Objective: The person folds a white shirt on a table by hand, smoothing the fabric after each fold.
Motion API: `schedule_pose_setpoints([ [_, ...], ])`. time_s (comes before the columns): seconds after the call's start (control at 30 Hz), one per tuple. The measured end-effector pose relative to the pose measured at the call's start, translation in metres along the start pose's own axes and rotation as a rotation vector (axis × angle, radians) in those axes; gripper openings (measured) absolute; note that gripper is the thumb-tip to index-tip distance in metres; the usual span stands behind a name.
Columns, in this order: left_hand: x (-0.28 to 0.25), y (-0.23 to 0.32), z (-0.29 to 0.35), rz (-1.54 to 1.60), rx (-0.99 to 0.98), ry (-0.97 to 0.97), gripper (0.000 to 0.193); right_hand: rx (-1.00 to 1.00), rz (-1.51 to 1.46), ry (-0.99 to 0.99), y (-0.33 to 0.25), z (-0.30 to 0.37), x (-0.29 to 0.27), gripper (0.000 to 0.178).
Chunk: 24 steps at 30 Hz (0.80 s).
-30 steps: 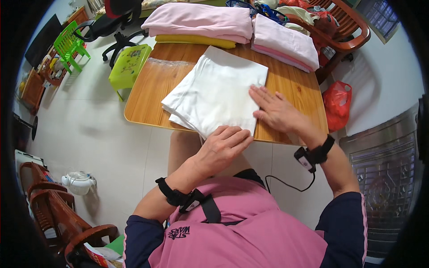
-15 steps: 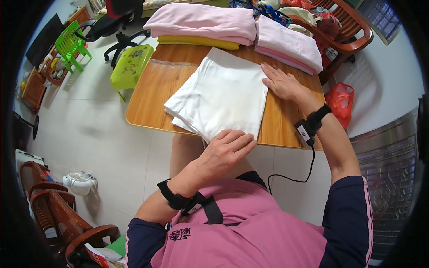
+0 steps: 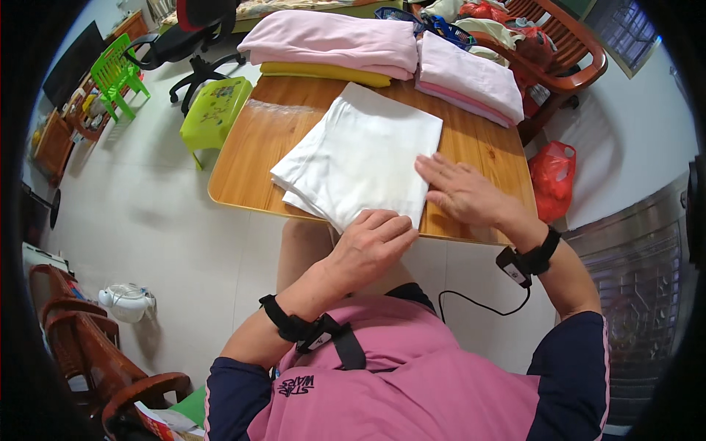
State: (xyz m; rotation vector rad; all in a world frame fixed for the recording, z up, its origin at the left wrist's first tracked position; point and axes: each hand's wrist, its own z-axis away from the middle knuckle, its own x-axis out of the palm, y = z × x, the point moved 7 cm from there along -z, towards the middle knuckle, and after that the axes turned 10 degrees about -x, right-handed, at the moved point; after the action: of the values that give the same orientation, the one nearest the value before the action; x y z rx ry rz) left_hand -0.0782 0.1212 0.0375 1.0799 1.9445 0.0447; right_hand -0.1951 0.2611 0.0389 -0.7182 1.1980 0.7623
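Observation:
A white folded cloth (image 3: pixel 368 154) lies at a slant on the wooden table (image 3: pixel 254 165), its layers showing along the left side. At its near edge, my left hand (image 3: pixel 373 246) has its fingers closed together over the fabric; the thumb is hidden beneath. My right hand (image 3: pixel 463 192) rests with stretched fingers along the cloth's right edge, the fingertips on the fabric and the palm over the wood.
Folded pink fabric (image 3: pixel 331 40) lies on a yellow folded piece (image 3: pixel 323 71) at the table's back. A second pink stack (image 3: pixel 471 77) sits to its right. A green stool (image 3: pixel 215 110) stands left of the table, and a red bag (image 3: pixel 553 180) right.
My right hand has slid toward me along the cloth's right edge, from the far corner to nearer the front. My left hand stays at the near edge.

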Motion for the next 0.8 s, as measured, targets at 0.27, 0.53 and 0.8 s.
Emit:
schedule_pose_setpoints([
  [0.27,0.000,-0.001,-0.005,0.046,-0.045,-0.049,0.026,0.202,0.001,-0.045,0.038,-0.017,-0.003,0.063],
  [0.53,-0.002,-0.001,-0.001,0.040,0.025,-0.068,0.025,0.313,0.012,-0.052,0.082,-0.042,-0.008,0.061],
  [0.8,-0.005,-0.002,0.001,0.048,0.032,-0.082,0.027,0.384,0.002,-0.017,0.107,-0.049,-0.003,0.060],
])
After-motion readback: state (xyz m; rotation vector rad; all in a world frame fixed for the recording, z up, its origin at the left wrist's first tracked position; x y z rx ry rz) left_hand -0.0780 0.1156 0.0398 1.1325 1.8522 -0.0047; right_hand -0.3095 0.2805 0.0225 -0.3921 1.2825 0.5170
